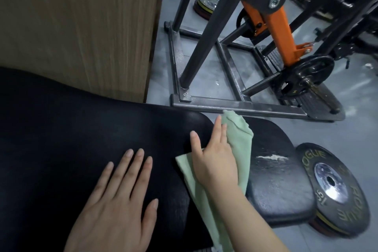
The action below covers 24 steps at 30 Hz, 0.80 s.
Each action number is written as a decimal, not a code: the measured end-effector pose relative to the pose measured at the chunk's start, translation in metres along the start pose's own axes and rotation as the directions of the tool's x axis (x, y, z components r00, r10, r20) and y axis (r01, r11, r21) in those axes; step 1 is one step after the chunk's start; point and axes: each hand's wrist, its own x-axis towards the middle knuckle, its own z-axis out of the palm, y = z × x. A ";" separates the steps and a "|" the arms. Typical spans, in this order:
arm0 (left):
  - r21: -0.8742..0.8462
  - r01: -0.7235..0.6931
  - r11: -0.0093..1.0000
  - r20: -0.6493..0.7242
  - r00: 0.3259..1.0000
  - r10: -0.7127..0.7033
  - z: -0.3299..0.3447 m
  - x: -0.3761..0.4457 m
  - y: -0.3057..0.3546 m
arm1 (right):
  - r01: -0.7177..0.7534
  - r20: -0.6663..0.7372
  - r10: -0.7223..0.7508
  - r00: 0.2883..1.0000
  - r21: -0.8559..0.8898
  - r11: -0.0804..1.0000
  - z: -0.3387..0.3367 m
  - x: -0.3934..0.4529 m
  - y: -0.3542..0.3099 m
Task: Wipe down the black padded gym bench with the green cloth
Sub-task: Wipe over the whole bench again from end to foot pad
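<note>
Green cloth (241, 145) lies draped over the gap between the bench's long black pad (81, 133) and its cracked seat pad (274, 172). Right hand (212, 159) presses it flat, fingers straight. Left hand (116, 206) rests open-palmed on the long pad. Beside the seat pad, a Rogue weight plate (335, 190) lies on the floor.

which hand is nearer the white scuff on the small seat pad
Right. The right hand presses the green cloth just left of the white scuff; the left hand lies flat on the larger pad, farther left.
</note>
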 end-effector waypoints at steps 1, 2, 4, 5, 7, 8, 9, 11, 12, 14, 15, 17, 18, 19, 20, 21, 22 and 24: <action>0.001 -0.001 1.000 -0.001 1.000 0.001 -0.001 0.000 0.000 | 0.004 0.008 -0.004 1.000 0.001 1.000 0.000 -0.001 0.000; -0.001 0.000 1.000 -0.002 1.000 0.000 -0.001 0.000 0.000 | 0.016 0.023 -0.016 1.000 -0.014 1.000 -0.001 -0.006 0.002; -0.013 0.002 1.000 -0.001 1.000 -0.002 -0.002 -0.001 0.000 | 0.053 0.058 -0.048 0.997 -0.081 0.995 -0.002 -0.027 0.010; -0.016 0.003 1.000 -0.003 1.000 -0.003 -0.003 0.000 0.001 | 0.066 0.077 -0.058 0.995 -0.107 0.992 -0.003 -0.038 0.013; -0.011 0.000 1.000 -0.003 1.000 0.000 -0.002 0.000 0.001 | 0.059 0.115 -0.045 0.992 -0.122 0.991 -0.006 -0.050 0.014; -0.009 0.001 1.000 -0.001 1.000 -0.001 -0.001 0.000 0.001 | 0.053 0.126 -0.037 0.991 -0.126 0.991 -0.007 -0.049 0.014; -0.010 0.002 1.000 0.001 1.000 -0.002 -0.001 0.000 0.001 | 0.051 0.122 -0.035 0.992 -0.126 0.991 -0.007 -0.045 0.012; -0.011 0.006 1.000 0.002 1.000 -0.006 -0.001 0.001 0.000 | 0.042 0.082 -0.033 0.996 -0.114 0.993 -0.006 -0.029 0.006; -0.005 0.005 1.000 0.001 1.000 -0.005 -0.001 0.001 0.000 | 0.025 0.068 -0.018 0.998 -0.103 0.994 -0.004 -0.021 0.003; 0.004 -0.001 1.000 0.003 1.000 0.001 0.000 0.000 0.000 | -0.019 0.082 0.026 0.996 -0.085 0.996 -0.003 -0.010 0.000; 0.004 -0.001 1.000 0.002 1.000 0.001 -0.001 -0.001 0.001 | -0.025 0.090 0.032 0.995 -0.079 0.997 -0.003 -0.011 0.000; 0.001 0.004 1.000 -0.001 1.000 -0.004 -0.002 -0.001 0.000 | 0.008 0.085 -0.001 0.996 -0.079 0.997 -0.005 -0.025 0.004; -0.004 0.005 1.000 -0.002 1.000 -0.005 -0.002 -0.001 0.000 | 0.039 0.084 -0.031 0.996 -0.088 0.995 -0.004 -0.036 0.008; -0.007 0.005 1.000 -0.008 1.000 -0.005 -0.003 0.000 0.001 | 0.059 0.091 -0.051 0.995 -0.094 0.994 -0.005 -0.048 0.011; -0.007 0.003 1.000 -0.014 1.000 -0.003 -0.002 -0.001 0.001 | 0.058 0.102 -0.048 0.994 -0.091 0.994 -0.005 -0.058 0.013; -0.006 0.003 1.000 -0.015 1.000 -0.003 -0.001 -0.001 0.001 | 0.045 0.107 -0.036 0.994 -0.088 0.995 -0.006 -0.061 0.015; -0.009 0.004 1.000 -0.015 1.000 -0.004 0.000 -0.001 0.001 | 0.032 0.102 -0.023 0.994 -0.088 0.996 -0.006 -0.058 0.015; -0.011 0.005 1.000 -0.007 1.000 -0.006 0.000 0.000 0.000 | 0.014 0.068 -0.008 0.998 -0.084 0.996 -0.004 -0.040 0.011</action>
